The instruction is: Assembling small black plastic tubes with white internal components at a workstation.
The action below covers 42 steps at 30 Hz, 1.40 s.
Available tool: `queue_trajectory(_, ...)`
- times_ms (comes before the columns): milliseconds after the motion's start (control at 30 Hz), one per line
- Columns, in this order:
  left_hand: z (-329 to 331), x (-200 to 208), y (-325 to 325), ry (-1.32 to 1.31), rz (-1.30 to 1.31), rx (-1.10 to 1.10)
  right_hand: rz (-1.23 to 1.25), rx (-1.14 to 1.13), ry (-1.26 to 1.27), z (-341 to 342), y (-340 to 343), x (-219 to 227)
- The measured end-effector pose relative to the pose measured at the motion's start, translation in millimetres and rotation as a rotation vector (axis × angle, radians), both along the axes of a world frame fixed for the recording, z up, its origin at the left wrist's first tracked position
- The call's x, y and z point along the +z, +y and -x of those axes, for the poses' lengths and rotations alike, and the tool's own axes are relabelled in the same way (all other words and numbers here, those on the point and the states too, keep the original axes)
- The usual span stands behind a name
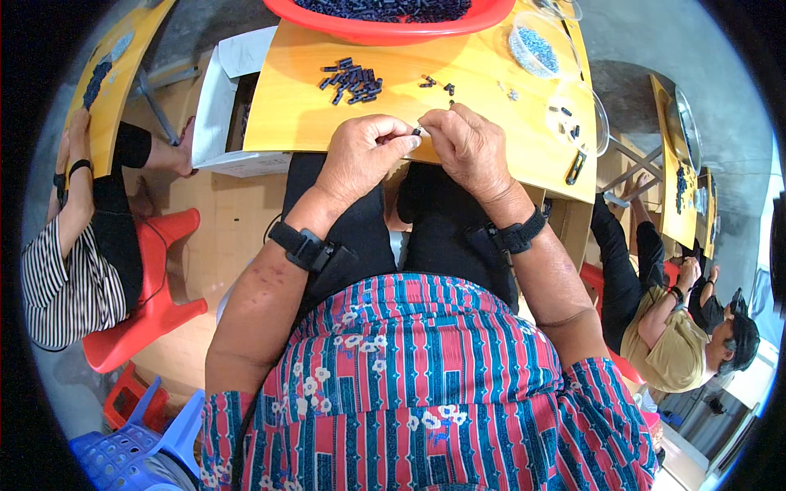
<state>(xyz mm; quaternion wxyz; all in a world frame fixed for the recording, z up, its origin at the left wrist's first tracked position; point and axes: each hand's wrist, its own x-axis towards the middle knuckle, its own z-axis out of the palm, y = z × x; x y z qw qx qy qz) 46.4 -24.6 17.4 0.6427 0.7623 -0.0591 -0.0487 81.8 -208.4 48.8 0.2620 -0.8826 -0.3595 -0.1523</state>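
Just over the table's near edge, my left hand [360, 155] pinches a small black cylindrical piece [417, 132] between thumb and forefinger. My right hand [471, 151] is closed close beside it, fingertips pinched together; what they hold, if anything, is too small to make out. Beyond my left hand lies a loose pile of short dark cylindrical pieces [354, 82]. A few more small dark pieces [427, 82] are scattered on the table beyond my fingers.
A red basin [385, 31] of dark pieces stands at the table's [286, 106] far side. To the right are a clear bowl of blue bits [536, 51], a clear shallow dish [604, 131] and a black tool [576, 168]. A white box [221, 90] adjoins the left; people sit on both sides.
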Motion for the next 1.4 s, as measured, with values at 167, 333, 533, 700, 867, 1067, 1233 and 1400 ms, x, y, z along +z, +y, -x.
queue_trajectory(167, -3, 3, 2, 0.043, 0.009, -0.029, 0.094, 0.074, -0.113, -5, -2, 3)
queue_trajectory(333, -5, -1, 3, 0.054, 0.018, -0.018, 0.149, 0.120, -0.174, -6, 1, 8)
queue_trajectory(533, -5, -5, 2, 0.000, 0.064, -0.002, 0.053, 0.065, -0.039, -3, 2, 1)
queue_trajectory(700, -4, -7, 4, -0.044, 0.071, -0.015, -0.138, -0.002, 0.310, 4, 4, 4)
queue_trajectory(867, -2, -5, 4, -0.043, 0.002, -0.048, -0.177, 0.035, 0.321, 7, 2, 4)
queue_trajectory(1067, -1, -5, 4, -0.091, 0.003, -0.016, -0.214, 0.060, 0.304, 7, 3, -2)
queue_trajectory(1233, -1, -7, 4, -0.105, -0.032, -0.025, -0.221, 0.034, 0.290, 12, 0, -11)
queue_trajectory(1400, 0, -8, 5, -0.139, -0.038, 0.007, -0.269, 0.007, 0.322, 17, 3, -14)
